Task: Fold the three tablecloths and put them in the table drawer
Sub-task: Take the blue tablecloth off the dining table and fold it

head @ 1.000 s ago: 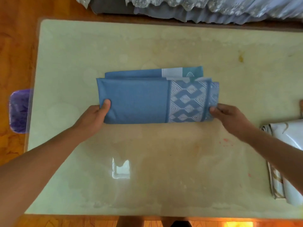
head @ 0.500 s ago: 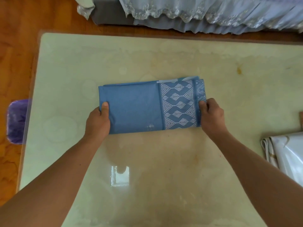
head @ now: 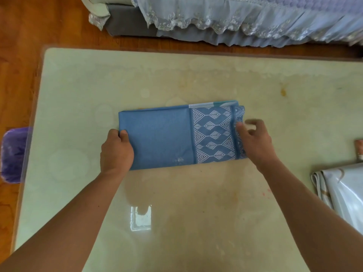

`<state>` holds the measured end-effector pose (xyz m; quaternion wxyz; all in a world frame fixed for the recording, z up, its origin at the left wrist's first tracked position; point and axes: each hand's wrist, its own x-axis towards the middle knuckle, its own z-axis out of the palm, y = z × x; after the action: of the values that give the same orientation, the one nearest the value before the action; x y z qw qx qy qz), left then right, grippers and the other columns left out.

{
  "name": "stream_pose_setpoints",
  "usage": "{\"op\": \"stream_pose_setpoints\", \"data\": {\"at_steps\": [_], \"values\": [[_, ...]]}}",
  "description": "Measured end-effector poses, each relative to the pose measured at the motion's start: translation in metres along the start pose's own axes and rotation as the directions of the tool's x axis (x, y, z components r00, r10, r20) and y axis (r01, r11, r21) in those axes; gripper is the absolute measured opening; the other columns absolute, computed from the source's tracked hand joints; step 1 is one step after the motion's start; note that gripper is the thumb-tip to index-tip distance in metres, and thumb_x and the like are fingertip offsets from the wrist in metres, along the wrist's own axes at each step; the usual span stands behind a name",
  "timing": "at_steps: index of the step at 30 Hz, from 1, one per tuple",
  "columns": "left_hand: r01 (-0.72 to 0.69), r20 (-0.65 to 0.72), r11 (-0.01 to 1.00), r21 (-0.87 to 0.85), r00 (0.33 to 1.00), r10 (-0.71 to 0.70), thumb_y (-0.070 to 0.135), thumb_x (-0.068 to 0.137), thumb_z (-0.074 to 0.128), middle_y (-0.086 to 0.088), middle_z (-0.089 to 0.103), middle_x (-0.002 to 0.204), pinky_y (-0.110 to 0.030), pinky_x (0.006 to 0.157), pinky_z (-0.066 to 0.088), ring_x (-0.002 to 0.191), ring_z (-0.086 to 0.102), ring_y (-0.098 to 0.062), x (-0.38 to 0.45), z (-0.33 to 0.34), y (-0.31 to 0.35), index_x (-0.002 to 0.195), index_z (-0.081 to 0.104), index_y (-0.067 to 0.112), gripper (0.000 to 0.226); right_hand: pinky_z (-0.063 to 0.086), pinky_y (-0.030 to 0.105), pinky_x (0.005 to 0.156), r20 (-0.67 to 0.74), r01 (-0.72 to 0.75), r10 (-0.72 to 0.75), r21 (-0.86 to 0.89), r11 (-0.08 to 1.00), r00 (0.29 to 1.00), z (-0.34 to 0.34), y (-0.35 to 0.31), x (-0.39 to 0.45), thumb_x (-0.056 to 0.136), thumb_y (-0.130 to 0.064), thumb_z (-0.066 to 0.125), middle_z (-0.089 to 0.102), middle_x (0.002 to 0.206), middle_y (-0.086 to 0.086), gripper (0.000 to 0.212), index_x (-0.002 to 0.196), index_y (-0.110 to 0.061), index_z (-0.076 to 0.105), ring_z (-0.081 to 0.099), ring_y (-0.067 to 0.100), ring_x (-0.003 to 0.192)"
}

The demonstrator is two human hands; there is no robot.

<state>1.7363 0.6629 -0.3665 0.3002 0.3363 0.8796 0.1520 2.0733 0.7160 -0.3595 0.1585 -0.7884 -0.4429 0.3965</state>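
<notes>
Blue folded tablecloth (head: 172, 137) lies mid-surface, its left end pinched by the left hand (head: 116, 152); the right hand (head: 255, 143), blurred with fingers loosely spread, rests at its patterned right end. A white folded tablecloth (head: 341, 195) lies near-right. The glossy cream surface (head: 176, 203) stands on a wooden floor (head: 21, 36); a lace-skirted bed (head: 235, 18) lies beyond.

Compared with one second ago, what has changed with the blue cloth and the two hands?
The blue tablecloth was folded once more: the upper layer that stuck out behind is now hidden, and the bundle is shorter. The right hand let go of the patterned end; its blurred fingers hover over it. The left hand still grips the plain end. The white tablecloth at the right edge stayed.
</notes>
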Motion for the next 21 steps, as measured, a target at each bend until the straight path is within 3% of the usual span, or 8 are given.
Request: {"op": "stream_pose_setpoints", "data": {"at_steps": [2, 4, 7, 10, 13, 16, 19, 21], "values": [[-0.006, 0.023, 1.000, 0.012, 1.000, 0.006, 0.037, 0.109, 0.032, -0.011, 0.055, 0.089, -0.044, 0.073, 0.042, 0.085, 0.054, -0.037, 0.004, -0.001, 0.000, 0.099, 0.045, 0.008, 0.034, 0.047, 0.035, 0.084, -0.010, 0.139, -0.141, -0.090, 0.986, 0.990, -0.005, -0.007, 0.008, 0.094, -0.054, 0.057, 0.057, 0.113, -0.004, 0.058, 0.144, -0.031, 0.039, 0.059, 0.018, 0.094], [-0.031, 0.029, 0.999, 0.032, 0.999, 0.030, 0.037, 0.109, 0.031, -0.009, 0.053, 0.085, -0.043, 0.071, 0.040, 0.083, 0.053, -0.037, 0.003, 0.000, -0.001, 0.100, 0.043, 0.008, 0.033, 0.047, 0.037, 0.090, -0.005, 0.299, -0.309, -0.239, 0.924, 0.951, -0.007, -0.013, 0.019, 0.094, -0.050, 0.059, 0.047, 0.133, 0.000, 0.060, 0.148, -0.032, 0.038, 0.056, 0.017, 0.104], [-0.095, 0.001, 0.993, 0.071, 0.995, 0.095, 0.036, 0.110, 0.029, -0.008, 0.053, 0.078, -0.044, 0.068, 0.041, 0.078, 0.055, -0.038, -0.002, 0.003, -0.005, 0.101, 0.041, 0.008, 0.032, 0.045, 0.042, 0.100, 0.093, 0.463, -0.468, -0.400, 0.791, 0.879, -0.007, -0.021, 0.038, 0.093, -0.039, 0.067, 0.050, 0.126, 0.008, 0.046, 0.133, -0.018, 0.058, 0.049, 0.028, 0.118], [-0.132, -0.045, 0.987, 0.094, 0.990, 0.136, 0.037, 0.110, 0.028, -0.009, 0.054, 0.079, -0.044, 0.068, 0.042, 0.076, 0.054, -0.038, -0.009, 0.007, -0.006, 0.104, 0.042, 0.010, 0.031, 0.037, 0.033, 0.094, 0.223, 0.469, -0.413, -0.470, 0.748, 0.883, -0.019, -0.038, 0.049, 0.086, -0.042, 0.075, 0.049, 0.112, 0.005, 0.033, 0.111, -0.022, 0.064, 0.044, 0.025, 0.111], [-0.145, -0.095, 0.984, 0.103, 0.983, 0.155, 0.035, 0.109, 0.028, -0.011, 0.055, 0.078, -0.046, 0.069, 0.044, 0.076, 0.056, -0.041, -0.011, 0.010, -0.005, 0.106, 0.044, 0.009, 0.031, 0.039, 0.030, 0.082, 0.353, 0.520, -0.403, -0.361, 0.774, 0.844, -0.032, -0.057, 0.055, 0.085, -0.032, 0.078, 0.055, 0.097, 0.005, 0.022, 0.088, -0.020, 0.060, 0.049, 0.022, 0.095], [-0.137, -0.129, 0.984, 0.113, 0.980, 0.152, 0.035, 0.109, 0.028, -0.014, 0.056, 0.078, -0.046, 0.070, 0.043, 0.076, 0.057, -0.043, -0.010, 0.013, -0.003, 0.106, 0.045, 0.008, 0.032, 0.044, 0.017, 0.061, 0.382, 0.478, -0.382, -0.198, 0.855, 0.841, -0.026, -0.073, 0.055, 0.091, -0.017, 0.072, 0.061, 0.089, 0.000, 0.013, 0.100, -0.018, 0.063, 0.055, 0.016, 0.076], [-0.117, -0.128, 0.986, 0.119, 0.983, 0.132, 0.034, 0.110, 0.028, -0.012, 0.054, 0.078, -0.044, 0.069, 0.040, 0.074, 0.052, -0.038, -0.008, 0.013, -0.005, 0.105, 0.045, 0.008, 0.032, 0.043, 0.023, 0.072, 0.386, 0.398, -0.296, -0.217, 0.891, 0.874, -0.010, -0.066, 0.063, 0.097, -0.017, 0.064, 0.065, 0.100, 0.002, 0.015, 0.112, -0.016, 0.068, 0.060, 0.020, 0.093], [-0.115, -0.115, 0.987, 0.110, 0.985, 0.127, 0.034, 0.110, 0.029, -0.009, 0.052, 0.075, -0.043, 0.068, 0.040, 0.073, 0.051, -0.036, -0.007, 0.013, -0.005, 0.104, 0.045, 0.008, 0.032, 0.039, 0.028, 0.081, 0.336, 0.456, -0.354, -0.303, 0.837, 0.873, 0.001, -0.057, 0.065, 0.097, -0.017, 0.062, 0.060, 0.103, 0.005, 0.014, 0.108, -0.012, 0.068, 0.056, 0.027, 0.103]]}}
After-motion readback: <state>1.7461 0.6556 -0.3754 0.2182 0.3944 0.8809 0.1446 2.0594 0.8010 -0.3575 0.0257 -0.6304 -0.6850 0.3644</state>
